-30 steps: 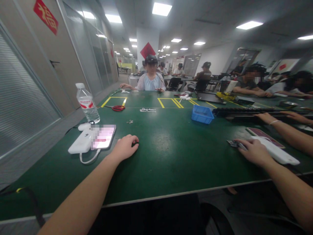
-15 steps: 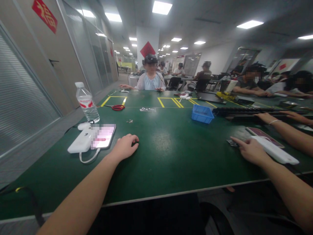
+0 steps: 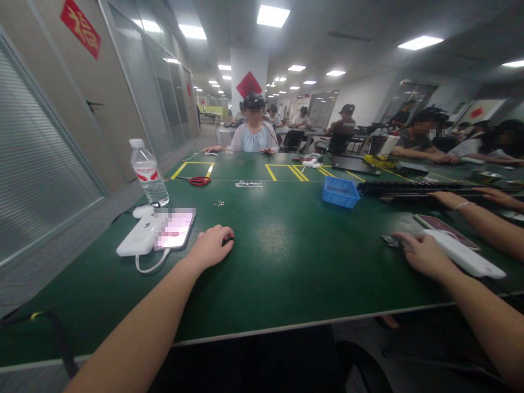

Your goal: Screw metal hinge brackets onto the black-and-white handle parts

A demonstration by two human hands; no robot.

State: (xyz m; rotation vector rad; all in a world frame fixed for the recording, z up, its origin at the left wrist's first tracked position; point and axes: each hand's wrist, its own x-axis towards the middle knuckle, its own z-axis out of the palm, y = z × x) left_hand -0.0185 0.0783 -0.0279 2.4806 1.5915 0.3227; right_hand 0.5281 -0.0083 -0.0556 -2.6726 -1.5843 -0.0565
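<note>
My left hand (image 3: 212, 246) rests on the green table (image 3: 262, 289), fingers loosely curled and the thumb apart from them. I see nothing held in it. A phone (image 3: 178, 229) with a lit screen and a white power bank (image 3: 137, 236) with a cable lie just left of it. At the right, my right hand (image 3: 428, 256) has its bent fingertips on the near end of a small silvery metal piece (image 3: 391, 240) lying on the table. The fingers partly cover that piece, and its exact kind is unclear. A long white device (image 3: 464, 254) and a dark red phone (image 3: 444, 229) lie beside this hand.
A water bottle (image 3: 148, 173) stands at the left. Farther back are red-handled scissors (image 3: 200, 180), small metal rings (image 3: 219, 203), a white strip (image 3: 249, 184) and a blue bin (image 3: 339, 192). A co-worker's hands (image 3: 448, 199) reach in from the right near a long black part (image 3: 409, 190).
My right index finger, stretched out over the metal piece before, is now bent in at its near end. My left hand stays in place. The view has shifted slightly.
</note>
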